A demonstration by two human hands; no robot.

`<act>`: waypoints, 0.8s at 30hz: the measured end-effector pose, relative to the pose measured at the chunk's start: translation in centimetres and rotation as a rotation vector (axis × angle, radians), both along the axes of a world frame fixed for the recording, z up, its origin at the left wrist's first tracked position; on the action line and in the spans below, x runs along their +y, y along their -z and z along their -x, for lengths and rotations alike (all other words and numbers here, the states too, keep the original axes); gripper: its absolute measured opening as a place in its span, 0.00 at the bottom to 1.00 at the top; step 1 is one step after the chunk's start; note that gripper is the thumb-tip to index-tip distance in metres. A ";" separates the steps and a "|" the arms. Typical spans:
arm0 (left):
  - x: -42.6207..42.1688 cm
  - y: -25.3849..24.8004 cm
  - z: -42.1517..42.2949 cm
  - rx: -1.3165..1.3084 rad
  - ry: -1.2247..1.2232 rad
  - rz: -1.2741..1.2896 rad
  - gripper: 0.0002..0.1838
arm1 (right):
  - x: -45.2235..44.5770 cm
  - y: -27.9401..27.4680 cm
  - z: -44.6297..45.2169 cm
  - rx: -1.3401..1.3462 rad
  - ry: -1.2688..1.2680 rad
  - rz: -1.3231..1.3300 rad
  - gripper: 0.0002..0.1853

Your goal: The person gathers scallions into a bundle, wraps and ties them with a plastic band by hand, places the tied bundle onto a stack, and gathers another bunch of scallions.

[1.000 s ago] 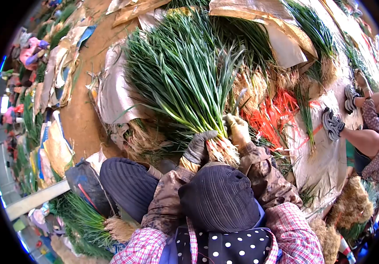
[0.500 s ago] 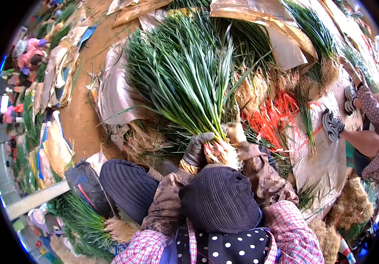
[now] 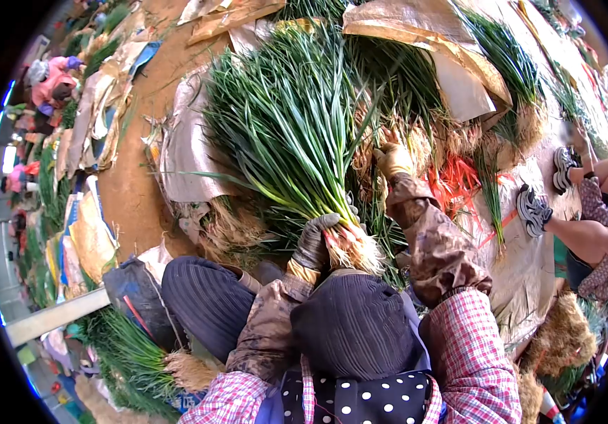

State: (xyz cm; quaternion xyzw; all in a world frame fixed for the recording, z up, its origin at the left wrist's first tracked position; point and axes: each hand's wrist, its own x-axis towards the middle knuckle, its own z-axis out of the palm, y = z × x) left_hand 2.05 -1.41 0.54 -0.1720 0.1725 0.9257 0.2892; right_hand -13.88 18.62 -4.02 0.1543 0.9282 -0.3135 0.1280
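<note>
My left hand (image 3: pixel 314 244), in a dirty grey glove, is closed around the lower stems of a large bunch of what looks like green garlic (image 3: pixel 297 134). Its long leaves fan away from me, and its pinkish-white bases and roots (image 3: pixel 353 249) point toward my knees. My right hand (image 3: pixel 396 160), in a yellowish glove, is apart from the bunch, stretched forward to the rooty ends of a heap of the same plants (image 3: pixel 406 78). Its fingers are partly lost among the roots, so their grip is unclear.
Orange-red plastic strips (image 3: pixel 453 182) lie right of my right hand. A sheet of sacking (image 3: pixel 431 35) partly covers the heap. At right sits another person (image 3: pixel 604 226) with legs toward me. My striped knee (image 3: pixel 208 300) and a pale bar (image 3: pixel 56 316) are at left.
My right hand has left the base of the held bunch and moved forward to the heap's roots. My left hand keeps its hold in nearly the same place. The person at right has shifted slightly.
</note>
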 end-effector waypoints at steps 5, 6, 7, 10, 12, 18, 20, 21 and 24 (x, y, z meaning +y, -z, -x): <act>-0.4 2.5 0.1 -0.005 0.085 0.051 0.20 | -0.4 -1.1 -4.3 -0.174 0.057 0.456 0.13; -0.5 2.8 -0.1 -0.037 0.130 0.057 0.19 | -0.6 -0.9 -6.4 -0.200 0.154 0.649 0.14; -0.3 2.8 0.0 0.001 0.194 0.122 0.20 | -1.2 -2.3 -8.3 -0.208 0.102 0.710 0.15; -0.3 2.0 0.1 0.007 0.261 0.163 0.21 | -3.0 -4.5 -11.3 -0.148 0.101 0.673 0.14; 0.0 2.2 -0.2 0.036 0.192 0.212 0.22 | -3.2 -5.0 -11.9 -0.112 0.134 0.759 0.15; -0.8 0.1 -0.1 -0.083 0.315 -0.186 0.20 | -2.5 -7.1 -13.1 -0.046 -0.031 0.681 0.12; 0.1 -1.5 -0.6 -0.035 0.210 0.019 0.25 | -2.0 -6.4 -13.7 0.174 -0.200 0.425 0.12; 0.2 -1.0 -0.6 -0.038 0.204 -0.038 0.25 | -2.0 -6.0 -13.6 0.136 -0.079 0.526 0.12; 1.2 -0.4 -1.5 0.101 0.070 0.008 0.27 | -1.9 -3.6 -13.9 0.004 0.237 0.810 0.10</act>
